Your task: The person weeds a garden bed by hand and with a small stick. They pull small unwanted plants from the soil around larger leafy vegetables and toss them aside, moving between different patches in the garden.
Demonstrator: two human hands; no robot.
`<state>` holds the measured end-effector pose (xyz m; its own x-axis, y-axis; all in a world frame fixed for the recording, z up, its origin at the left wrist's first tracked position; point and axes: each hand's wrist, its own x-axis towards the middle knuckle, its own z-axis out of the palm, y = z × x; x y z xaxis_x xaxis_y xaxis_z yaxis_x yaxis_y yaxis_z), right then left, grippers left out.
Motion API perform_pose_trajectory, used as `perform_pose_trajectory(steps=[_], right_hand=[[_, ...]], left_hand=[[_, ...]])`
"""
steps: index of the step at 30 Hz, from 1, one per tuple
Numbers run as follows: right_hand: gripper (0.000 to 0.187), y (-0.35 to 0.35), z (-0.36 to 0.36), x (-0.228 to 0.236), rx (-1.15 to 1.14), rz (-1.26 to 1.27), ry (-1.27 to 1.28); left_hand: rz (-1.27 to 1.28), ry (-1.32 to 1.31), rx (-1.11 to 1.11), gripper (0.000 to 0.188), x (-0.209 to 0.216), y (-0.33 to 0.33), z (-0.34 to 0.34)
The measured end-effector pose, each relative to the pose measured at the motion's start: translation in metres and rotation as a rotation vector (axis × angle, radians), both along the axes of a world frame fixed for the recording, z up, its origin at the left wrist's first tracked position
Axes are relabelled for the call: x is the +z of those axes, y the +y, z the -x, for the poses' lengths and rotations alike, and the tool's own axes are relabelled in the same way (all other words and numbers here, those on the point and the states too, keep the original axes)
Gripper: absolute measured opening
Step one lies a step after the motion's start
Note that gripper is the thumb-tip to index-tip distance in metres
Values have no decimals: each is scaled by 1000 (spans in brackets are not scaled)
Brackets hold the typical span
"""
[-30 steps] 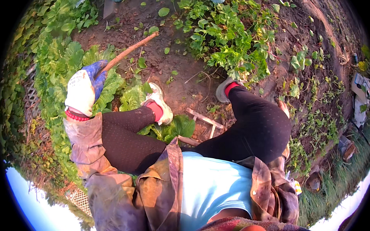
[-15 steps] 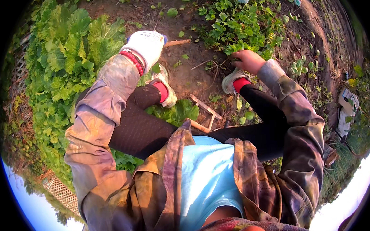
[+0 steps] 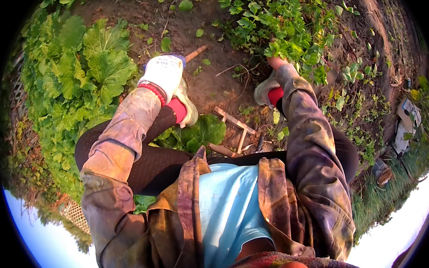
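My left hand [image 3: 163, 69], in a white glove with a blue edge and a red bead bracelet at the wrist, is closed round a wooden stick or handle [image 3: 196, 53]. One end of it sticks out to the right over the soil; its other end is hidden. My bare right hand [image 3: 276, 62] reaches in at the base of a leafy green plant [image 3: 286, 34] with lobed leaves. Leaves cover its fingers, so what they touch cannot be made out. It is just beyond my right shoe [image 3: 264, 89].
Broad-leaved greens [image 3: 75, 77] grow thickly along the left. Between my legs stands a small wooden frame [image 3: 235, 121], beside a large low leaf clump [image 3: 200, 134]. Bare soil [image 3: 217, 86] lies between my shoes. A white box-like object [image 3: 407, 120] is at the far right.
My right hand has pushed forward under the leaves, and its fingers have gone out of sight. My left hand has shifted slightly left and nearer, still holding the wooden stick, which now slants more upward.
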<state>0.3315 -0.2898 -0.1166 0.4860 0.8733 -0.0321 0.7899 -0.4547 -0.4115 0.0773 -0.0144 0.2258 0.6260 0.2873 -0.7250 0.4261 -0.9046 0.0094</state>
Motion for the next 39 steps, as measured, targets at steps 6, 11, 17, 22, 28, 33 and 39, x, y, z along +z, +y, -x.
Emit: perform_pose_trajectory(steps=[6,11,17,22,28,33,39], right_hand=[[47,34,-51,80,-806,-44,1351],[37,13,-65,86,-791,-88,1332],[30,5,8,43,-6,364,529],[47,35,72,56,50,804,292],[38,34,56,43,-207,876,310],[59,38,54,48,-201,842,212],[77,5,42,29,-151,795,168]], left_hand=[[-41,94,-27,29,-10,4,3],[-61,5,-89,27,-23,1,-10],[-101,-159,-76,19,-22,-3,-11],[-90,-161,-7,18,-14,-1,-6],[-28,-109,76,20,-5,5,-10],[-90,-231,-32,21,-25,8,0],[-99,-308,-12,21,-29,12,12]])
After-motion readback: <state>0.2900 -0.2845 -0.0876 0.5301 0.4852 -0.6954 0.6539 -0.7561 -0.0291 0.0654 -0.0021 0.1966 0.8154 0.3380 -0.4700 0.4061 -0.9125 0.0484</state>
